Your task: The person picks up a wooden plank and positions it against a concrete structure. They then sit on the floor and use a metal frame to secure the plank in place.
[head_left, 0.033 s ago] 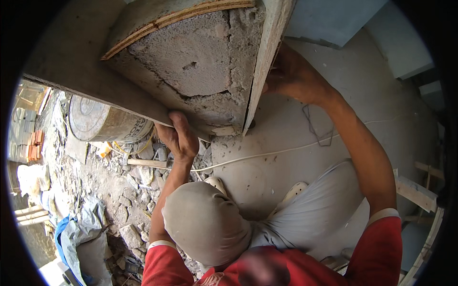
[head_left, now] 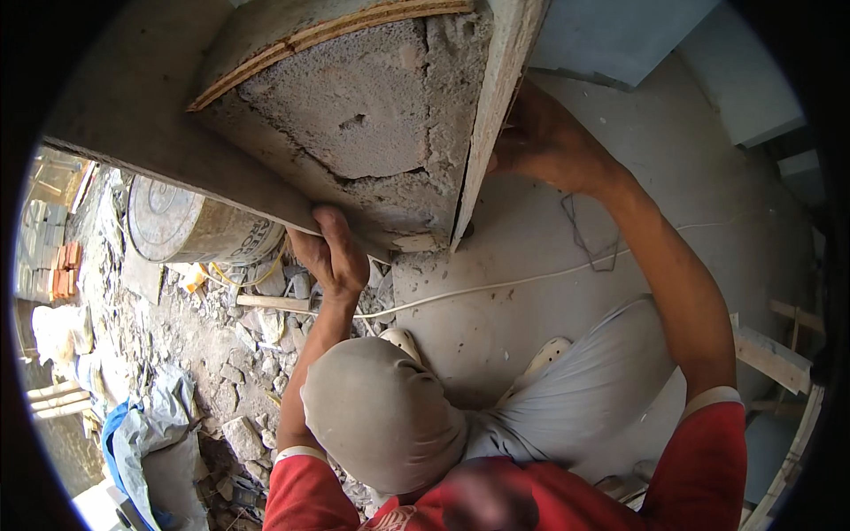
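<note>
A rough mortar-covered column stands between two boards, with a crack down its face. My left hand is closed on the lower edge of the left board, thumb up along its face. On the far side of the right board, my right hand is bent inward with curled fingers against or close to that board. Its fingertips are in shadow and partly hidden by the board, so what they hold does not show. A strip of layered wood curves across the column's top.
A dirty bucket lies on rubble at the left, near a short wooden stick. A pale cable crosses the concrete floor. Bent wire lies below my right forearm. Bricks and sheeting are farther left.
</note>
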Available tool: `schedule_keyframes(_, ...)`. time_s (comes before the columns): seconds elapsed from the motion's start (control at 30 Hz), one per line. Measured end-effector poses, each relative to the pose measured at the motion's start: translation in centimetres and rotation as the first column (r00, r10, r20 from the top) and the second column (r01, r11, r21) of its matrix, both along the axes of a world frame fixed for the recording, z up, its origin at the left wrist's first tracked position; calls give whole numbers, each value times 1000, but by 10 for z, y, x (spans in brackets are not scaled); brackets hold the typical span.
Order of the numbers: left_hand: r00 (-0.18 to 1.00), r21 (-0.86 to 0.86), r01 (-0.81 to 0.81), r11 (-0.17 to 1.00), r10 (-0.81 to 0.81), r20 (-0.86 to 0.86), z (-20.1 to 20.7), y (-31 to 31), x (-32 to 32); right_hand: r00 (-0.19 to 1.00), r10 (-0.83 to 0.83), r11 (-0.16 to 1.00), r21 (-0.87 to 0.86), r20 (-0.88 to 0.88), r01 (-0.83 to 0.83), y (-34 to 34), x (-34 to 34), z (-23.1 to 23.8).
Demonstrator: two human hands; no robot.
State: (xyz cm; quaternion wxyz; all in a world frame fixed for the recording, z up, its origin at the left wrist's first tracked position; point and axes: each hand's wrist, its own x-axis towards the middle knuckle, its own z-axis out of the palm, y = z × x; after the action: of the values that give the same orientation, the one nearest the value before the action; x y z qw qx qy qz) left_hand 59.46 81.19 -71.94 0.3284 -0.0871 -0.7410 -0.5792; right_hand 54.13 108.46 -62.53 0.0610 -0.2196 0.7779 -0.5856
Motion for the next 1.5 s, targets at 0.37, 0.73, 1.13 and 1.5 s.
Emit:
schedule_keyframes(0.37,995,75,81,994,-76,-68,-1,1,-3,998,6,1000,-5,70,-6,0,0,1)
schedule_keyframes(0.73,998,42,35,999,-33,-60,4,4,-2,994,14,998,-63,109,-7,-2,2,1)
schedule_keyframes(1.13,992,28,49,998,-45,-114,2,3,-6,993,11,999,-41,121,-6,-8,9,9)
schedule_keyframes(1.5,993,-14,65,998,-66,-100,-5,-4,-5,988,24,999,-50,153,-17,-6,8,7)
